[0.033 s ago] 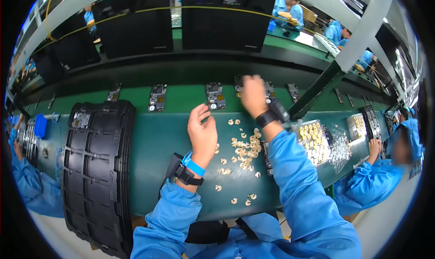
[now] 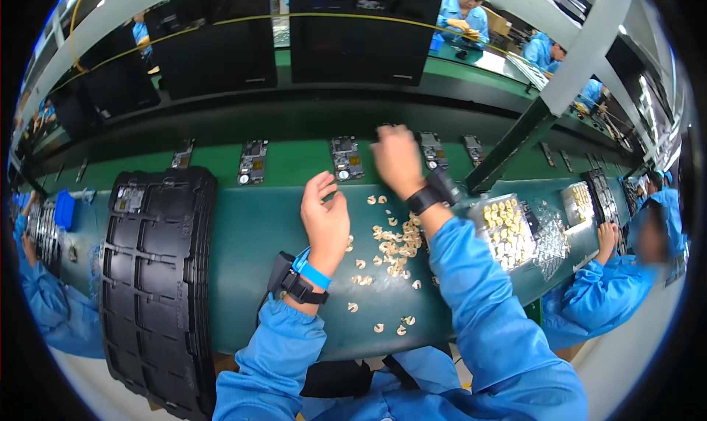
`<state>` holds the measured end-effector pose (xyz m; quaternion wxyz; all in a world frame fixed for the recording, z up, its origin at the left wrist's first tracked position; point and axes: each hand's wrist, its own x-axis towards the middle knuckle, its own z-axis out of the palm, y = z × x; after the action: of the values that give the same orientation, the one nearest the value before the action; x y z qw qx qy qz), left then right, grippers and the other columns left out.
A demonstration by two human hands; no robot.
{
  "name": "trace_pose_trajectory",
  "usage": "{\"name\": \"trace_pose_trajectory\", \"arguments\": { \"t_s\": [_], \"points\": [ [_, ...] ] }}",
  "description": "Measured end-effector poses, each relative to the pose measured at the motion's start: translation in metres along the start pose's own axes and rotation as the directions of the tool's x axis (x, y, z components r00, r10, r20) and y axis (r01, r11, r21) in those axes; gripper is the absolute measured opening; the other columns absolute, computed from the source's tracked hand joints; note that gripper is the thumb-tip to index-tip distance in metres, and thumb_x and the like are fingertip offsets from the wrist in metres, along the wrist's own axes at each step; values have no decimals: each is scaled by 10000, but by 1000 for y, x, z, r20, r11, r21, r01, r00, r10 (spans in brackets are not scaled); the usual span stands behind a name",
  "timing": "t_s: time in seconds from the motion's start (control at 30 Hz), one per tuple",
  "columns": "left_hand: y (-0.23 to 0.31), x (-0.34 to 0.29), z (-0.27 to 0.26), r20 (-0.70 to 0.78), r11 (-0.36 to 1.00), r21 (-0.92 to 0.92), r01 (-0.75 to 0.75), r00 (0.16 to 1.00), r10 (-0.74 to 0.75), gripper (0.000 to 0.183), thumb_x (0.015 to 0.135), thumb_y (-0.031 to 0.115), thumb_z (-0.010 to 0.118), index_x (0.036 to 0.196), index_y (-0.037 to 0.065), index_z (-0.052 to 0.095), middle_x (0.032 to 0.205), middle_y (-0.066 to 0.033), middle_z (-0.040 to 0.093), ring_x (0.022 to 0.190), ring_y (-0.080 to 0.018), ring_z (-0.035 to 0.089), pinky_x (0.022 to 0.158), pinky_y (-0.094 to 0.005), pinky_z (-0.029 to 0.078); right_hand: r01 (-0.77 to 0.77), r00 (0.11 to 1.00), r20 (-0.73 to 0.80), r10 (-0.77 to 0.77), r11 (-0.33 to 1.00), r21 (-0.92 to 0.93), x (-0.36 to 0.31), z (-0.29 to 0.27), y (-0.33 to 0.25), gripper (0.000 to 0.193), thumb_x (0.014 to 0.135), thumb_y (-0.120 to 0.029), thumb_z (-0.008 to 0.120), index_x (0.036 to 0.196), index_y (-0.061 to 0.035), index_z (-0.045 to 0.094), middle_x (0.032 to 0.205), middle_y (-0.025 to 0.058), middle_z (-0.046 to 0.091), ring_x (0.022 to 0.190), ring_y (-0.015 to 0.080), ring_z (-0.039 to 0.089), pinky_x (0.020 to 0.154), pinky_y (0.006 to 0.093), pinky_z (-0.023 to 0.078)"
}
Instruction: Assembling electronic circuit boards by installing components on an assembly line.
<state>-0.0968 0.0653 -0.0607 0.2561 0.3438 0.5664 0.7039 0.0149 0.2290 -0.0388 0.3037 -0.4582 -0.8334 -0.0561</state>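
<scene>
Boards (image 2: 345,158) line the green strip (image 2: 294,160). Right hand (image 2: 398,160) has shifted slightly left, over one of them, baring the next board (image 2: 433,150). Left hand (image 2: 325,218) half-curled beside pale pieces (image 2: 398,248) on the counter (image 2: 258,274). Either grip: cannot tell.

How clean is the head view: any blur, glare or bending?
Head view: right hand blurred, left hand sharper; head view: bright glints on the clear plastic at right; head view: fisheye bowing in the black trays, with black corners.
</scene>
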Motion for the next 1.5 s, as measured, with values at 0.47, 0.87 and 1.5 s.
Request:
{"name": "trace_pose_trajectory", "arguments": {
  "t_s": [0.47, 0.87, 1.5],
  "points": [
    [-5, 4, 7, 26, 995, 50, 84, 996, -86, 463, 1037, 159, 651, 1384, -126, 537, 1193, -200, 720, 1012, -226, 716, 859, -348, 581, -421, 898, 370, 240, 216, 881, -19, -15, -65, 562, 887, 28, 713, 1412, -77, 540, 1215, 173, 589, 1112, 265, 600, 948, 373, 507],
    [18, -10, 13, 279, 935, -326, 143, 959, -49, 251, 1058, 26, 550, 1270, -107, 569, 1130, -167, 713, 952, -218, 732, 863, -347, 636, -186, 978, -42, 203, 950, 251, -155, -212, 59, 180, 856, -79, 751, 1017, -15, 705, 984, 168, 658, 920, 401, 647, 811, 481, 531],
    [16, -13, 6, 398, 992, -99, -73, 911, 106, 301, 1043, 17, 573, 1322, -75, 634, 1188, -139, 694, 1039, -187, 699, 891, -338, 617, 26, 992, -122, -25, 1000, 5, -159, -212, 122, 136, 860, -34, 639, 995, -18, 641, 939, 142, 613, 905, 350, 640, 784, 446, 540]
  ]
}}
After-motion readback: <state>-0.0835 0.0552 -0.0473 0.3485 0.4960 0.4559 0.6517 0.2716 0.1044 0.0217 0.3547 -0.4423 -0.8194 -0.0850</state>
